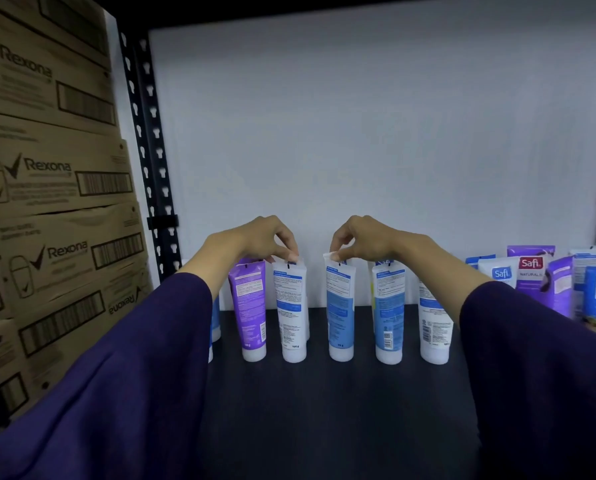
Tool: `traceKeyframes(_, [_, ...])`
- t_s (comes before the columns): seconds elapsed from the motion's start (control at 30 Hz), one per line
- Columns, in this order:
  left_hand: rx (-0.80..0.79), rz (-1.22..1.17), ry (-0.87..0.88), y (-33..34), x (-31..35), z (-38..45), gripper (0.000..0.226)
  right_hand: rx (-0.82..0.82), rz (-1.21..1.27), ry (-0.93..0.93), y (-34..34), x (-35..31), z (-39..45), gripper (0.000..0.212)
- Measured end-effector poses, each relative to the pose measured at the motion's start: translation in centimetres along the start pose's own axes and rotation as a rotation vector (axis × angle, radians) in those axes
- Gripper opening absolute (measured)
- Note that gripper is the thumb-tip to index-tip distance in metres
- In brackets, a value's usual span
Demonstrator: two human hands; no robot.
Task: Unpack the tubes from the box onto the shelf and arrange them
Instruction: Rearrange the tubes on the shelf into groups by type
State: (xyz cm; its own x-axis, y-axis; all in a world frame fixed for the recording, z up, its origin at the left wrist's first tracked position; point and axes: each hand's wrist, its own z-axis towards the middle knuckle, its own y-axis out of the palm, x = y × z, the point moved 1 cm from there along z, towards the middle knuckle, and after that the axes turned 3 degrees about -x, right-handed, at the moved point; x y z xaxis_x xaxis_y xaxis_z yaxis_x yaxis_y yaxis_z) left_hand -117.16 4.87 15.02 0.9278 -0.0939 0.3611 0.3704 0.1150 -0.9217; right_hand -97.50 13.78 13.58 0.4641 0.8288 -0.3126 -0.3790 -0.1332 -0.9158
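The crimped top of a white tube (pixel 293 313) is pinched by the left hand (pixel 265 239); a blue tube (pixel 340 311) is pinched likewise by the right hand (pixel 362 239). Both are stood cap-down, apart, on the dark shelf (pixel 324 410).

The stacked cardboard cartons (pixel 52 209) at left carry the brand "Rexona" with a tick mark; on the lowest carton the name is printed upside down. The tubes at right (pixel 530 271) read "Safi", one also "NATURALS". The white tube (pixel 293 317) shows "100 g" near its cap. Other print is illegible.
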Motion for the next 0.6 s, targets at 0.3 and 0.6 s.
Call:
traceKeyframes(0.3, [0.098,0.071,0.022,0.26,-0.42,0.41,0.004,0.102,0.032,0.001,0.17,-0.14,0.34,0.01])
traceKeyframes(0.6, [0.121,0.072,0.051,0.29,-0.31,0.61,0.014,0.147,0.006,0.001,0.41,-0.06,0.49,0.011])
